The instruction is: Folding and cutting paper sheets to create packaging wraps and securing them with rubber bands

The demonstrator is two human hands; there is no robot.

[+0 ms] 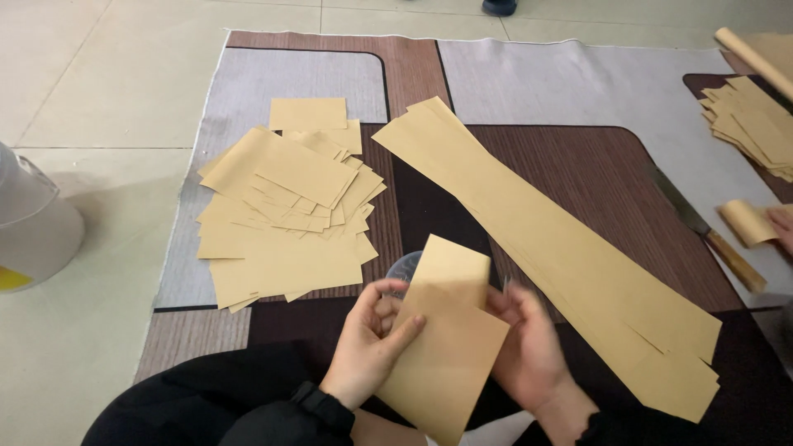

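Both my hands hold a folded rectangular sheet of yellow-tan paper (446,330) just above my lap. My left hand (370,337) grips its left edge, thumb on top. My right hand (529,351) holds the right edge from behind. A small clear round object (403,266) peeks out behind the sheet's top left corner. To the left lies a loose pile of cut paper rectangles (285,219). A long stack of paper strips (545,239) runs diagonally to the right of my hands.
Everything lies on a brown and grey patterned mat (578,91) over a tiled floor. A wood-handled knife (710,235) lies at the right. Another person's hand (781,225) holds rolled paper beside another paper pile (756,124). A white bucket (33,219) stands far left.
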